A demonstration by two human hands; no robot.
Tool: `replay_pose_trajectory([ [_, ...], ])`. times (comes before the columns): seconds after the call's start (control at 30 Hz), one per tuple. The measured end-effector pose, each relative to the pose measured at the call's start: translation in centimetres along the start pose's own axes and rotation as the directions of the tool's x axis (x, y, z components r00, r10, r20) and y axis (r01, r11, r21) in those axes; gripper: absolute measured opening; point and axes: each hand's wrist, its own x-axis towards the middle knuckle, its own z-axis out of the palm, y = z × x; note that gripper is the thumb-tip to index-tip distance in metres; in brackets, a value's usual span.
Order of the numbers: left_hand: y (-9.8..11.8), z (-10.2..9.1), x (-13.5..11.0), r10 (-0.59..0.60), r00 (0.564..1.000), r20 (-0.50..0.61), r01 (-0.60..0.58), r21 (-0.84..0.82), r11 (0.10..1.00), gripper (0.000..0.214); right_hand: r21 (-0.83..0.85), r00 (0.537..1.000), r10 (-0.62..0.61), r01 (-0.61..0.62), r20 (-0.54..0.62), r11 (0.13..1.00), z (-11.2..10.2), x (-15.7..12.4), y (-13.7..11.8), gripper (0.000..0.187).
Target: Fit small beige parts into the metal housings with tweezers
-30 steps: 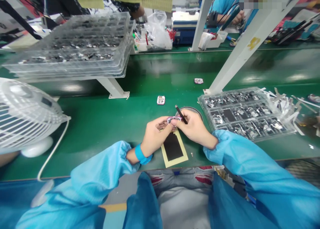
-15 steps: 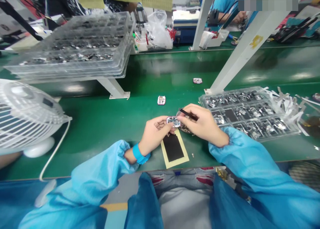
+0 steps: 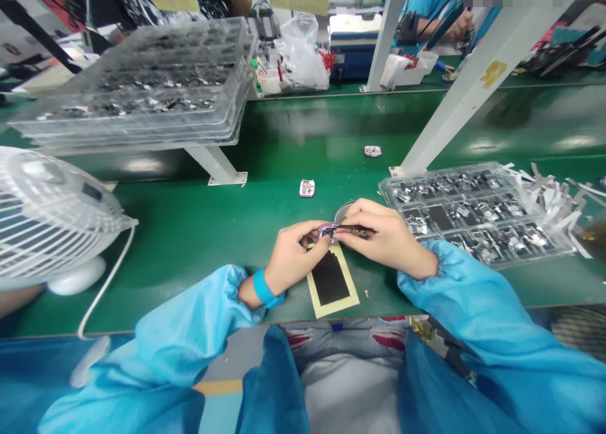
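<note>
Between the thumb and fingers of my left hand [image 3: 294, 252] is a small rounded smartwatch case [image 3: 324, 232], its purplish rim tilted up. My right hand [image 3: 386, 235] grips slim black tweezers [image 3: 363, 229], whose tip reaches the inside of the case. Fingers partly cover both case and tip. Below my hands lies a black sheet with a pale yellow border [image 3: 332, 282]. A round perforated dish [image 3: 343, 211] is partly hidden behind my right hand. Another open case [image 3: 307, 188] rests on the green bench ahead, and one more case [image 3: 372, 151] lies farther back.
A clear tray of small parts [image 3: 478, 210] stands at right, with white strips [image 3: 544, 191] beside it. Stacked trays [image 3: 142, 99] sit on a raised shelf at left, above a white fan [image 3: 52, 219]. A slanted post [image 3: 454, 99] rises at right. Co-workers' arms show across the bench.
The case in my left hand has tilted, so its rim now shows more than its inside. My right hand has turned, bringing the tweezers lower and flatter against the case.
</note>
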Motion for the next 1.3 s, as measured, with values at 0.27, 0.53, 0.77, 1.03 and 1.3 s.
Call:
replay_pose_trajectory([
  [0.27, -0.5, 0.0, 0.0, 0.017, 1.000, 0.005, -0.017, 0.034, 0.999, 0.019, -0.057, 0.999, -0.003, 0.006, 0.042, 0.998, 0.3, -0.2, 0.1, 0.011],
  [0.53, -1.3, -0.7, 0.6, -0.021, 1.000, 0.014, 0.020, 0.053, 0.998, 0.023, -0.076, 0.980, 0.141, -0.131, 0.142, 0.988, -2.2, 0.2, 1.5, 0.009],
  [0.77, -7.9, -5.8, 9.0, 0.032, 0.954, -0.298, 0.020, 0.168, 0.986, 0.036, -0.290, 0.978, 0.201, -0.179, 0.049, 0.940, -4.0, 0.3, 3.0, 0.016],
  [1.03, -11.2, -8.3, 14.3, 0.091, 0.933, -0.348, 0.139, 0.583, 0.800, 0.060, -0.087, 0.950, 0.126, -0.157, -0.287, 0.984, -3.8, 0.8, 0.8, 0.036],
  [1.3, -8.3, -5.1, 11.1, 0.183, 0.951, 0.248, -0.294, 0.552, 0.781, 0.057, 0.451, 0.854, 0.515, -0.434, -0.068, 0.780, -2.4, 0.5, 0.7, 0.049],
])
